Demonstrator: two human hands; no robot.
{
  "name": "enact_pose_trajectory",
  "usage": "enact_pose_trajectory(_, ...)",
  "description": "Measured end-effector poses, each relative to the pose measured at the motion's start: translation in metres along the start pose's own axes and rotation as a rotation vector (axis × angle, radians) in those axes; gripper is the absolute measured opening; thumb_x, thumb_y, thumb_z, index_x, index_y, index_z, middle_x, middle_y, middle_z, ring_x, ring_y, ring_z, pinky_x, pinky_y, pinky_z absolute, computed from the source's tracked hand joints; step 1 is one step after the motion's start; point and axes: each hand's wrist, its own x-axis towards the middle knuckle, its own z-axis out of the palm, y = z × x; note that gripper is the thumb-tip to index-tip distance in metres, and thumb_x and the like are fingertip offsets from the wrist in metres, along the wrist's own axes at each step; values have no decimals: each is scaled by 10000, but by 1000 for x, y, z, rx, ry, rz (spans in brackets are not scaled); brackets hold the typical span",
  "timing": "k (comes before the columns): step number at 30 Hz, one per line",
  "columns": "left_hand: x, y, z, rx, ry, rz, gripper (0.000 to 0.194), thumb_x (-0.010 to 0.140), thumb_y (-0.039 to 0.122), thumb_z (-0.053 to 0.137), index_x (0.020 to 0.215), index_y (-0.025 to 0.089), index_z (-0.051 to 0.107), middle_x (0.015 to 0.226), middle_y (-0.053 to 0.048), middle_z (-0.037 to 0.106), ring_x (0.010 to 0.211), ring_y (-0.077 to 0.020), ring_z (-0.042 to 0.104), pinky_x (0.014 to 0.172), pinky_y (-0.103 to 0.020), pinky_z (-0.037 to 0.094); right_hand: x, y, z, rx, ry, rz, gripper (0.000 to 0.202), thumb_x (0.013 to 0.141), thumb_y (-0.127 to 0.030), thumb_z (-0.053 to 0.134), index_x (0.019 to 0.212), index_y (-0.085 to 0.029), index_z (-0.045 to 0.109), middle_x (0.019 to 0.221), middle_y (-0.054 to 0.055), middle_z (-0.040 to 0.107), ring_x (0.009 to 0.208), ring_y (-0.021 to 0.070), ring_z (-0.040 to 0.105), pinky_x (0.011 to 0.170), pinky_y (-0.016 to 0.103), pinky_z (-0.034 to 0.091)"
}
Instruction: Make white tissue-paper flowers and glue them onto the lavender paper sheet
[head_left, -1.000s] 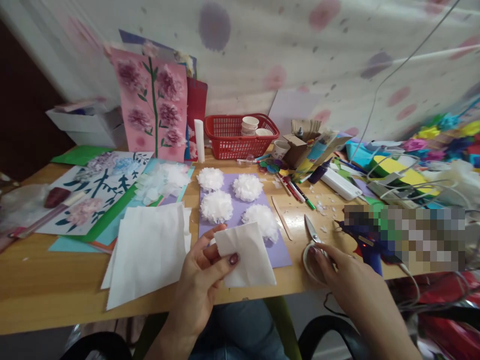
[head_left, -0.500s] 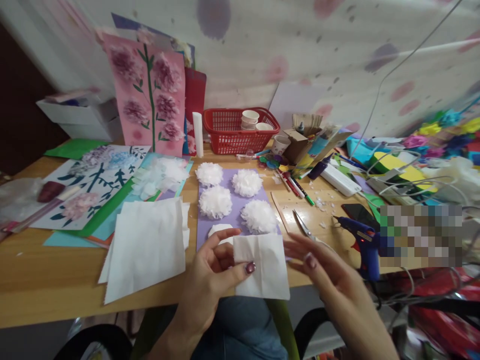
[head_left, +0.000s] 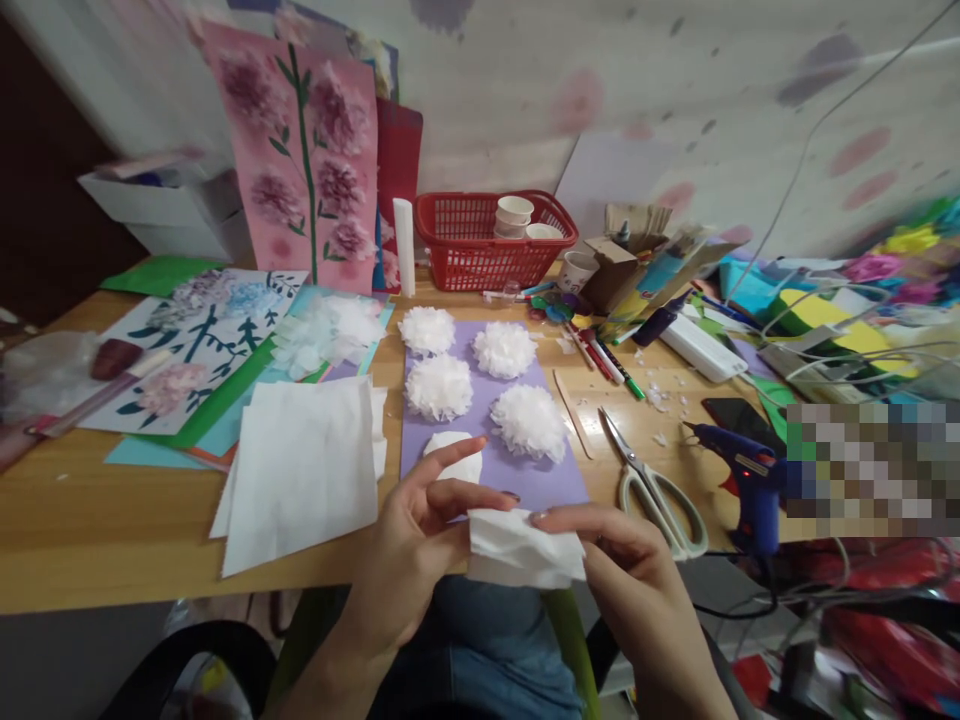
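A small white paper tissue (head_left: 525,555) is held between my two hands, over the table's front edge and my lap. My left hand (head_left: 420,530) pinches its left side, with the index finger raised. On its top and right edge, the fingers of my right hand (head_left: 626,555) are closed. Just beyond lies a purple sheet (head_left: 480,400) bearing several fluffy white paper flowers (head_left: 529,422) and a flat white paper piece (head_left: 457,455) partly behind my left fingers. To the left rests a stack of white tissue sheets (head_left: 300,480).
Scissors (head_left: 649,485) lie right of my right hand, with a blue glue gun (head_left: 742,480) farther right. Markers (head_left: 611,360) and a red basket (head_left: 487,240) with paper cups stand behind. Flower pictures (head_left: 315,170) and coloured paper occupy the left.
My right hand has moved left and now grips the tissue, which was spread flat and is now folded shorter. The scissors have come into fuller view.
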Motion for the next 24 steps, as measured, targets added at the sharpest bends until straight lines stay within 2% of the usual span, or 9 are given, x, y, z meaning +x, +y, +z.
enact_pose_trajectory(3, 0, 5, -1, -9, -30, -18, 546, 648, 128, 855, 1163, 176, 681, 751, -9, 793, 750, -151, 706, 626, -189, 512, -2, 3, -3, 99, -86, 49, 76, 862, -310, 736, 831, -276, 796, 652, -1, 763, 549, 91, 685, 556, 125, 530)
enact_pose_trajectory(6, 1, 9, -2, 6, -54, -33, 501, 692, 118, 817, 1166, 171, 667, 753, -11, 793, 746, -149, 704, 627, -195, 501, -4, 6, -4, 199, -141, 108, 95, 895, -282, 686, 826, -247, 742, 660, 15, 770, 545, 114, 700, 550, 158, 540)
enact_pose_trajectory(11, 1, 15, -5, 73, -75, -37, 451, 710, 63, 754, 1146, 146, 678, 682, -18, 766, 682, -144, 686, 634, -205, 492, -5, 7, -2, 250, -94, 112, 142, 859, -215, 680, 719, -217, 698, 643, 5, 756, 569, 124, 699, 580, 181, 541)
enact_pose_trajectory(13, 2, 16, -6, 52, -56, -24, 443, 715, 69, 763, 1143, 154, 689, 762, -43, 786, 748, -164, 704, 663, -215, 506, -3, 6, -2, 221, -92, 111, 147, 856, -217, 684, 710, -221, 700, 648, 5, 755, 577, 125, 694, 588, 186, 544)
enact_pose_trajectory(15, 4, 14, -5, -51, -34, -24, 443, 729, 117, 788, 1157, 185, 696, 968, -74, 799, 892, -195, 719, 724, -229, 529, -1, 6, -3, 205, -108, 110, 130, 859, -254, 693, 733, -227, 701, 672, 14, 762, 587, 145, 701, 581, 210, 563)
enact_pose_trajectory(18, 6, 2, -3, -256, -31, -49, 451, 736, 251, 834, 1170, 213, 719, 1183, -84, 752, 1025, -205, 693, 848, -254, 541, 3, 11, -1, 213, -35, 55, 121, 866, -306, 693, 770, -233, 690, 707, 26, 764, 575, 159, 694, 565, 237, 586)
enact_pose_trajectory(21, 5, -15, 2, -323, -46, -67, 377, 740, 276, 849, 1102, 211, 770, 1075, -60, 771, 954, -165, 684, 877, -237, 525, 3, 19, 4, 186, 155, -19, 92, 864, -286, 692, 787, -238, 684, 743, 10, 751, 581, 143, 691, 555, 214, 581)
enact_pose_trajectory(24, 3, -28, 7, -276, -59, -50, 187, 797, 311, 809, 956, 214, 812, 868, -26, 753, 822, -128, 650, 789, -203, 519, 2, 26, 7, 90, 234, -60, 63, 877, -277, 677, 831, -235, 686, 782, 6, 742, 604, 155, 713, 546, 225, 595)
